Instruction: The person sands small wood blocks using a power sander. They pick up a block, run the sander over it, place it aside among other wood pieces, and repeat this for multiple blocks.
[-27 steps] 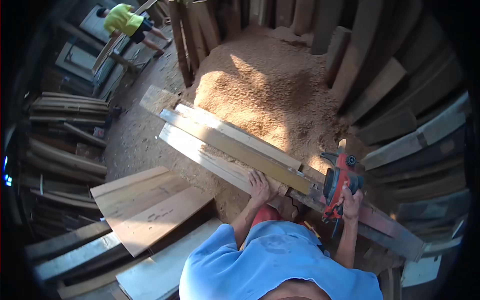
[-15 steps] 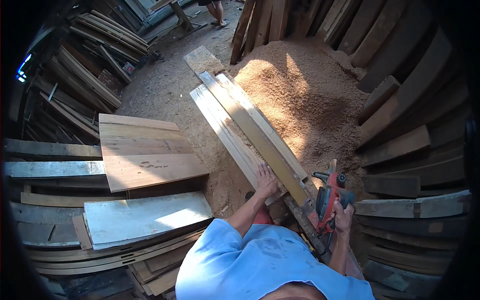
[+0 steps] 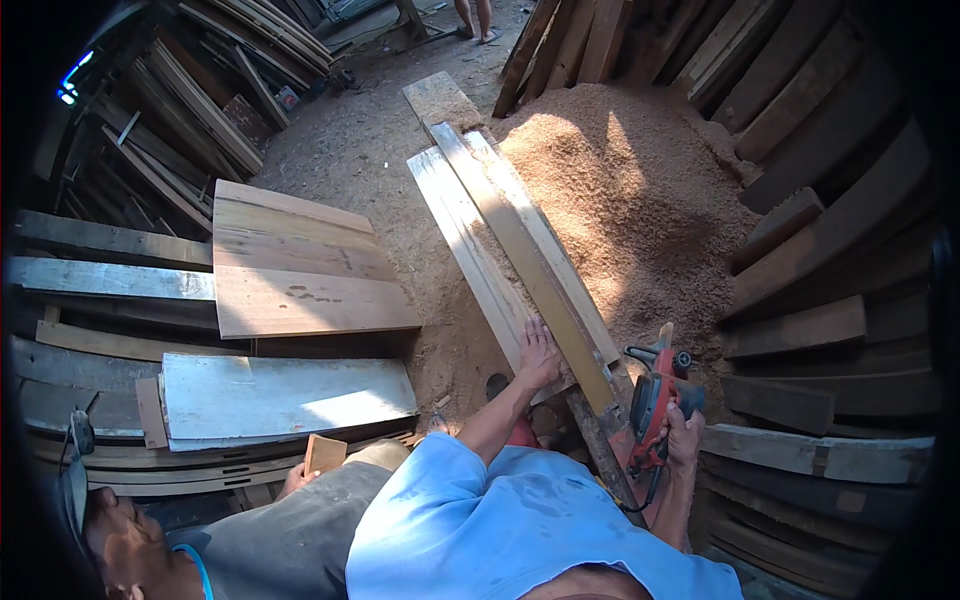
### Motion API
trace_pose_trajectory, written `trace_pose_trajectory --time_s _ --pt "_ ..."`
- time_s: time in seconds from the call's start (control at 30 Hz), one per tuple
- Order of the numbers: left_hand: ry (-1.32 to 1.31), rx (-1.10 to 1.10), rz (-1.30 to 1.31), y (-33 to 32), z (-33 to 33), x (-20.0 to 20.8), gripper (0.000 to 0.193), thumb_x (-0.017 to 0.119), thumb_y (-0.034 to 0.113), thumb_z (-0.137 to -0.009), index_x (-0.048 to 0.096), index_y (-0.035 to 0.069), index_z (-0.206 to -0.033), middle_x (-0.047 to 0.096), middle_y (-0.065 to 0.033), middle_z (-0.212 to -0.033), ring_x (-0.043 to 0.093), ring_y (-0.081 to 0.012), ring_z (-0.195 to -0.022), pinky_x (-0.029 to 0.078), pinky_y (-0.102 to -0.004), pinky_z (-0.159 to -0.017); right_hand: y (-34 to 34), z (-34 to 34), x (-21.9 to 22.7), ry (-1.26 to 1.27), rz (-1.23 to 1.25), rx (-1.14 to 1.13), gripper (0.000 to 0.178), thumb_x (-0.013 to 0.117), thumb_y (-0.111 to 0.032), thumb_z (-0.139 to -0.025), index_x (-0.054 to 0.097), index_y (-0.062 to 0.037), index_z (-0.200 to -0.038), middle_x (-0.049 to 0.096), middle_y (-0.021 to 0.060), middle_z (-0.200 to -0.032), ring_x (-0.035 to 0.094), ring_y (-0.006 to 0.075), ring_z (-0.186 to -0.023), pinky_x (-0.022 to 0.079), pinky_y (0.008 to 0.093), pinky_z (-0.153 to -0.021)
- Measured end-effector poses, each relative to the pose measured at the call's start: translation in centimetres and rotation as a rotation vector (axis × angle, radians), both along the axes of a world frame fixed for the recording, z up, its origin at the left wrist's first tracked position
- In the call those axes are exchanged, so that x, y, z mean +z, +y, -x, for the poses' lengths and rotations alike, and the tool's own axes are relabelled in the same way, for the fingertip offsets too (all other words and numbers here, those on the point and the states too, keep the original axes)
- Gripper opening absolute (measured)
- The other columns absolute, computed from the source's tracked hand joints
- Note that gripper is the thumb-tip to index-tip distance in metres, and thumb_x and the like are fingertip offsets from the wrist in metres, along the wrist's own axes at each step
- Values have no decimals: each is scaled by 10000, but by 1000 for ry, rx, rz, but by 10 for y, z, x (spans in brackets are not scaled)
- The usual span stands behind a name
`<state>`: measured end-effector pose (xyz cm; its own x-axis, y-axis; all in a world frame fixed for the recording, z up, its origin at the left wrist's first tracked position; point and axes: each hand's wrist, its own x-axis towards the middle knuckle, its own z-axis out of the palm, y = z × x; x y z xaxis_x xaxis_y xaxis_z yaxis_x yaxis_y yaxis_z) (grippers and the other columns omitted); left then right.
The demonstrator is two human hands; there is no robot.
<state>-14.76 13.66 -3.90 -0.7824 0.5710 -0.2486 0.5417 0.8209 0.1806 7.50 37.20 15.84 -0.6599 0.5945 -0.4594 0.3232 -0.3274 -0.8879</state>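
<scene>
My right hand point(image 3: 684, 438) is closed around the rear handle of a red and black electric planer point(image 3: 652, 405). The planer is at the near end of the long bench, right of a narrow yellowish-brown board point(image 3: 520, 265). My left hand point(image 3: 540, 355) lies with fingers stretched out on the bench boards, beside the near part of that narrow board. Pale planks point(image 3: 452, 205) run along both sides of it, with shavings scattered on them. The planer's underside is hidden.
A large heap of shavings point(image 3: 640, 200) lies beyond the bench. Planks point(image 3: 795, 325) lean along the right. Wide panels point(image 3: 310, 265) and a whitish board point(image 3: 280, 395) lie at left. A co-worker point(image 3: 270, 520) at lower left holds a small wood block point(image 3: 325, 455). Another person's legs point(image 3: 475, 20) show far off.
The co-worker with the wood block has come into view at lower left. The view has shifted, so the far things sit further right. My hands keep nearly the same places on planer and boards.
</scene>
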Motion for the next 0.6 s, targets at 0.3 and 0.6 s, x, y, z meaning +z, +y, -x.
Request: trace_pose_trajectory --time_s 0.3,0.6 --pt "19 0 -91 3 -2 -16 693 417 213 -964 213 -227 -1458 130 -449 -1572 84 -619 -1477 170 -720 -1156 9 -8 -5 -48 2 -18 336 715 -268 -918 572 -57 -1137 548 5 -690 535 94 -519 489 278 -448" --pt "136 24 -242 9 -6 -51 700 416 184 -933 170 -202 -1463 139 -430 -1578 89 -611 -1480 178 -738 -1135 7 -7 -6 -65 0 -9 322 694 -243 -933 564 -41 -1148 547 6 -693 535 98 -525 481 280 -450"
